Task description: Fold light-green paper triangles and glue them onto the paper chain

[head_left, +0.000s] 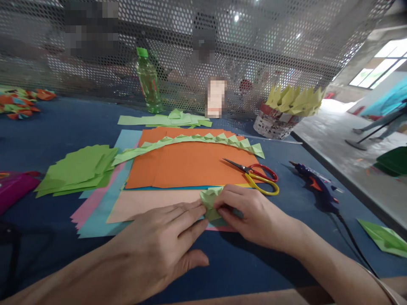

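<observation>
A small light-green piece of folded paper (211, 200) lies on the peach paper sheet (136, 203) near the front of the stack. My left hand (165, 237) rests flat, its fingers stretched out and the fingertips touching the left side of the folded paper. With fingers pinched together, my right hand (248, 212) grips its right side. Just beyond my right hand are scissors (251, 173) with one red and one yellow handle, lying on orange paper (184, 165). A curved light-green strip with zigzag folded points (190, 139) crosses the orange paper.
Green paper sheets (79, 167) are piled at left. A glue gun (314, 186) with a cord lies right, near a green folded paper (381, 237). Behind stand a green bottle (149, 82), paper strips (159, 120) and a basket of yellow folded paper (276, 120), before a perforated metal screen (178, 34).
</observation>
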Action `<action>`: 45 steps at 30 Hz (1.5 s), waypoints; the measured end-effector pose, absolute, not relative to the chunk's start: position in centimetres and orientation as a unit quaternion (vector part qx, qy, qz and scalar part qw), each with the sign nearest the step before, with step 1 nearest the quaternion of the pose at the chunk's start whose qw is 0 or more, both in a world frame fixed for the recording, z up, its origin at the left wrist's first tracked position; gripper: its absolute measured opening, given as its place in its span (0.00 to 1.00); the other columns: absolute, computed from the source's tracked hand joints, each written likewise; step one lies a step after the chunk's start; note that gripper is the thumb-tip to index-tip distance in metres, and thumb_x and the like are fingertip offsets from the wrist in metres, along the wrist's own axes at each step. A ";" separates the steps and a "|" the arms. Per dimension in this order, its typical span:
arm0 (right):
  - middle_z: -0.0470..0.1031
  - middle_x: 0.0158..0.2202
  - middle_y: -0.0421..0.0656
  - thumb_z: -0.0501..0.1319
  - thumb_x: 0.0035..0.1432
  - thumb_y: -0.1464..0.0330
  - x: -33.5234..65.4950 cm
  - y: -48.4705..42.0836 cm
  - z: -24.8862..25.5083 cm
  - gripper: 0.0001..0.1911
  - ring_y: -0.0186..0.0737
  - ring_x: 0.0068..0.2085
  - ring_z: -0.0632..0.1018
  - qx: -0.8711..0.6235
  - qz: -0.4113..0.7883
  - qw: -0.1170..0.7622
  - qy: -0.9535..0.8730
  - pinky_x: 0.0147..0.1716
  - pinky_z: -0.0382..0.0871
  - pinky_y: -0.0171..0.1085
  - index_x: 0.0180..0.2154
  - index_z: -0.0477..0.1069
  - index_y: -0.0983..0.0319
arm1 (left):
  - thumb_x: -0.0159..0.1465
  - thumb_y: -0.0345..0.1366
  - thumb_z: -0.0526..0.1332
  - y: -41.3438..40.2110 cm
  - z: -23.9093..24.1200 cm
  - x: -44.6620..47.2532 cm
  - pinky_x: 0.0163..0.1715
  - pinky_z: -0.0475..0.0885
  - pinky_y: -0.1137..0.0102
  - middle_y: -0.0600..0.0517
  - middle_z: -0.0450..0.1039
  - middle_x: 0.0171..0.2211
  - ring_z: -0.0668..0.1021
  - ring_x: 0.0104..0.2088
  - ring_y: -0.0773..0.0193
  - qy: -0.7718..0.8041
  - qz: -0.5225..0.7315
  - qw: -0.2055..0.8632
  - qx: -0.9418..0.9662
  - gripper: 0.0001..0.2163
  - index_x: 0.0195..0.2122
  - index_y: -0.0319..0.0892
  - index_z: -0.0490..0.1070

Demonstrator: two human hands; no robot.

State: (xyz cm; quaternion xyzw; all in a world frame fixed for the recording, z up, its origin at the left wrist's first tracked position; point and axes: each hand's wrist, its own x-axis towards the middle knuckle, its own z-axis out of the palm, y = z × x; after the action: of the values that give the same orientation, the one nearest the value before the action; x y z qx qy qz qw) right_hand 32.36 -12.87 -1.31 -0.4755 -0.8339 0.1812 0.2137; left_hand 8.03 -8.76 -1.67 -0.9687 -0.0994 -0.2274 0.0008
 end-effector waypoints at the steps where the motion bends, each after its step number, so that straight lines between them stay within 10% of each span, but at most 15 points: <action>1: 0.75 0.38 0.42 0.57 0.65 0.78 32.5 -12.8 -1.3 0.09 0.35 0.38 0.76 -0.470 0.187 0.213 -0.836 0.37 0.68 0.33 0.42 0.73 0.61 | 0.76 0.43 0.50 -8.7 -1.6 8.0 0.49 0.79 0.60 0.41 0.80 0.50 0.81 0.50 0.52 -0.101 -0.228 0.000 -0.969 0.20 0.50 0.35 0.77; 45: 0.78 0.41 0.45 0.60 0.58 0.83 33.6 -12.3 -0.5 0.13 0.36 0.42 0.79 -0.392 0.210 0.234 -0.865 0.44 0.72 0.34 0.38 0.79 0.63 | 0.77 0.46 0.47 -8.9 -1.7 8.4 0.48 0.77 0.63 0.42 0.79 0.50 0.81 0.48 0.54 -0.099 -0.231 0.037 -0.967 0.23 0.55 0.35 0.74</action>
State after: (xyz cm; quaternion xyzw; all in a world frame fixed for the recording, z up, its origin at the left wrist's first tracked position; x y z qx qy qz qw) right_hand 33.62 -12.31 -0.45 -0.3922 -0.8647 0.2097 0.2336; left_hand 8.36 -8.87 -1.72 -0.9672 -0.0989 -0.2308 0.0371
